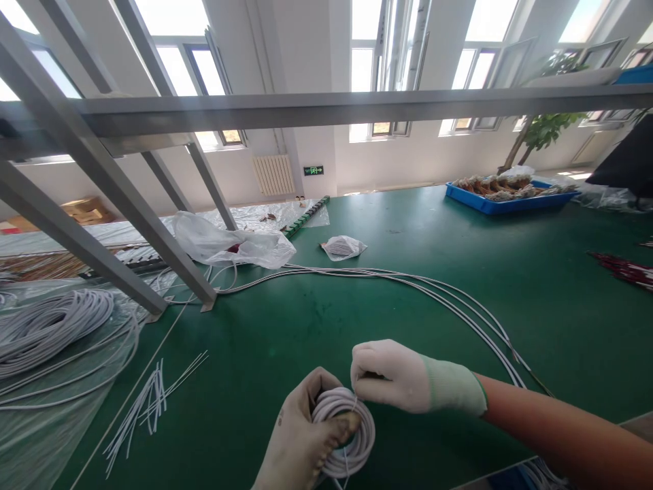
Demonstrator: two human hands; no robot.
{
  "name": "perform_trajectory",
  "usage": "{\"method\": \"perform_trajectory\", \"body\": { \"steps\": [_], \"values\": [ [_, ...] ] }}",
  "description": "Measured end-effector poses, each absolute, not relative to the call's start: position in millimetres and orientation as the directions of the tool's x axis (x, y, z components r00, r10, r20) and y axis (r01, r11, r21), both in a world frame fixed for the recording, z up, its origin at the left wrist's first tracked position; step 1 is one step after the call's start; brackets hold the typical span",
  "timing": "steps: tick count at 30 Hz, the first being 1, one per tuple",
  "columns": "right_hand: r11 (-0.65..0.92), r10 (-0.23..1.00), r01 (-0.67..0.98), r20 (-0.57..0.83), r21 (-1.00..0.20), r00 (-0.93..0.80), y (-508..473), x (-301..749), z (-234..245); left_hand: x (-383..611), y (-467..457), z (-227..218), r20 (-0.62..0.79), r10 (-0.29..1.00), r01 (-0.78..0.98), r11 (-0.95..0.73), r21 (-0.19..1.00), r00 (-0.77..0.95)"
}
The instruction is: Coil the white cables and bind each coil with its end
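My left hand (298,442), in a soiled white glove, grips a small coil of white cable (352,446) near the front edge of the green table (433,327); the thumb lies across the coil. My right hand (392,376), also gloved, is closed in a pinch at the top of the coil, on a thin white tie or cable end that is too small to name. Long white cables (408,279) run from the right of my arm across the table toward the left.
A bundle of short white ties (153,398) lies front left. A large cable coil on plastic sheet (45,327) is at the left. Metal frame legs (153,238) stand left; clear bags (229,245) and a small packet (343,247) lie mid-table. A blue tray (510,194) is far right.
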State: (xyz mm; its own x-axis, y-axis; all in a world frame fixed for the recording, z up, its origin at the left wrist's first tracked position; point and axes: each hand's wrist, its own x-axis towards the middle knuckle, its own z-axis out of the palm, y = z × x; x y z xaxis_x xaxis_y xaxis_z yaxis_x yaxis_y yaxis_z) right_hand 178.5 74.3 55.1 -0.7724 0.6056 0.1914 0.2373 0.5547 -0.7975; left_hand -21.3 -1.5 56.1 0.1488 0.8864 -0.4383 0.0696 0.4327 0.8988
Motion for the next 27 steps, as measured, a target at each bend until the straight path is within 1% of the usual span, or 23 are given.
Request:
{"method": "perform_trajectory", "body": {
  "steps": [1, 2, 3, 4, 5, 6, 7, 8, 9, 10, 11, 12, 13, 14, 16, 20, 22, 23, 24, 25, 26, 27],
  "values": [
    [0.486, 0.655, 0.346, 0.072, -0.803, -0.753, 72, 176, 58, -19, -4, 54, -0.354, 0.929, 0.198, 0.329, 0.923, 0.105],
    [0.405, 0.694, 0.452, -0.055, -0.795, -0.718, 69, 173, 60, -17, -7, 51, -0.215, 0.974, 0.355, 0.175, 0.918, 0.076],
    [0.329, 0.716, 0.535, -0.164, -0.778, -0.678, 68, 171, 62, -15, -9, 47, -0.048, 0.996, 0.506, 0.001, 0.862, 0.080],
    [0.271, 0.725, 0.589, -0.241, -0.762, -0.646, 68, 170, 63, -13, -11, 43, 0.101, 0.989, 0.618, -0.146, 0.772, 0.108],
    [0.238, 0.724, 0.613, -0.283, -0.754, -0.629, 69, 169, 64, -12, -13, 39, 0.198, 0.971, 0.679, -0.236, 0.695, 0.134],
    [0.221, 0.716, 0.615, -0.303, -0.757, -0.630, 71, 170, 64, -12, -13, 37, 0.224, 0.966, 0.700, -0.248, 0.669, 0.129],
    [0.197, 0.710, 0.599, -0.308, -0.776, -0.633, 74, 171, 65, -12, -13, 35, 0.176, 0.981, 0.693, -0.183, 0.697, 0.082],
    [0.159, 0.715, 0.568, -0.302, -0.808, -0.631, 76, 174, 64, -13, -12, 35, 0.071, 0.997, 0.651, -0.059, 0.757, 0.008],
    [0.133, 0.735, 0.519, -0.267, -0.844, -0.623, 78, 177, 63, -15, -10, 36, -0.066, 0.996, 0.558, 0.087, 0.825, -0.058],
    [0.138, 0.767, 0.457, -0.197, -0.879, -0.611, 80, 181, 62, -18, -7, 38, -0.206, 0.974, 0.422, 0.227, 0.878, -0.095],
    [0.185, 0.792, 0.390, -0.098, -0.902, -0.602, 82, 184, 59, -20, -5, 40, -0.322, 0.942, 0.267, 0.336, 0.903, -0.093],
    [0.264, 0.798, 0.331, 0.012, -0.906, -0.602, 83, 186, 56, -23, -3, 42, -0.402, 0.913, 0.128, 0.408, 0.904, -0.068],
    [0.359, 0.777, 0.288, 0.113, -0.888, -0.619, 83, 188, 52, -25, -1, 44, -0.444, 0.896, 0.022, 0.444, 0.896, -0.032],
    [0.452, 0.732, 0.258, 0.189, -0.854, -0.655, 84, 188, 48, -26, 0, 45, -0.461, 0.887, -0.045, 0.461, 0.886, 0.001],
    [0.580, 0.630, 0.210, 0.270, -0.787, -0.728, 85, 187, 41, -27, 1, 47, -0.469, 0.881, -0.091, 0.473, 0.877, 0.059],
    [0.770, 0.456, 0.144, 0.378, -0.622, -0.806, 87, 181, 38, -23, -1, 49, -0.467, 0.878, -0.051, 0.474, 0.879, 0.110],
    [0.812, 0.409, 0.139, 0.382, -0.567, -0.829, 84, 178, 43, -21, -3, 50, -0.457, 0.881, -0.009, 0.461, 0.887, 0.124],
    [0.808, 0.414, 0.157, 0.357, -0.568, -0.837, 82, 177, 45, -20, -4, 50, -0.448, 0.885, 0.012, 0.450, 0.893, 0.126],
    [0.766, 0.459, 0.202, 0.300, -0.610, -0.836, 80, 175, 48, -19, -6, 49, -0.436, 0.894, 0.061, 0.432, 0.900, 0.106],
    [0.683, 0.529, 0.266, 0.211, -0.680, -0.822, 78, 173, 51, -18, -9, 47, -0.398, 0.915, 0.144, 0.387, 0.911, 0.064],
    [0.566, 0.596, 0.332, 0.096, -0.755, -0.797, 76, 171, 53, -17, -11, 44, -0.313, 0.950, 0.267, 0.297, 0.917, 0.019],
    [0.434, 0.640, 0.385, -0.022, -0.814, -0.768, 75, 169, 54, -16, -14, 39, -0.176, 0.984, 0.414, 0.161, 0.896, -0.003]
  ]
}}
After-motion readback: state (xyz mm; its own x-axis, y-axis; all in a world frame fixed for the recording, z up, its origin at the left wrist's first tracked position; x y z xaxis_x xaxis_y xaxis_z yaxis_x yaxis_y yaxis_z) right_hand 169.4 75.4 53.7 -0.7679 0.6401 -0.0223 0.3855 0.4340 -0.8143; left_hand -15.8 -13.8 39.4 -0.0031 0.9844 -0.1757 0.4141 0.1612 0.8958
